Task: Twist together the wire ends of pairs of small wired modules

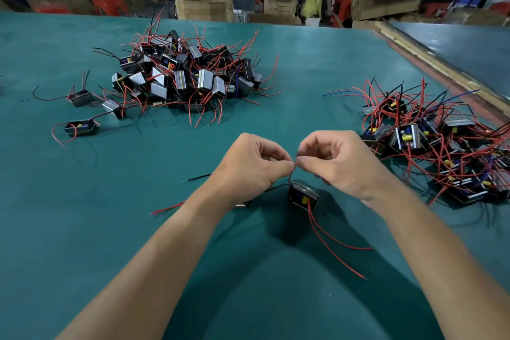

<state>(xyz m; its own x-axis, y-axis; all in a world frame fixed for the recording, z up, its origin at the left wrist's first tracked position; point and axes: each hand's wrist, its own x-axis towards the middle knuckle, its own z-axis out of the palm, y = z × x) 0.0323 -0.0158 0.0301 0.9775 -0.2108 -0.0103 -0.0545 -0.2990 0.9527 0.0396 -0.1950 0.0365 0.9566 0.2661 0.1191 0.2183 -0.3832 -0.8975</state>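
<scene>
Left hand [248, 165]: fingers curled, thumb and forefinger pinching a red wire [290, 175].
Right hand [339, 163]: curled likewise, pinching at the same spot, its fingertips touching the left's.
Module [303, 197]: small black box just below the hands, with yellow and blue parts inside.
Table [82, 229]: smooth green mat.
Heaps: loose modules [187, 74] far left, tangled modules [430, 143] right.
Cardboard boxes [204, 7]: open; contents indistinct.
</scene>
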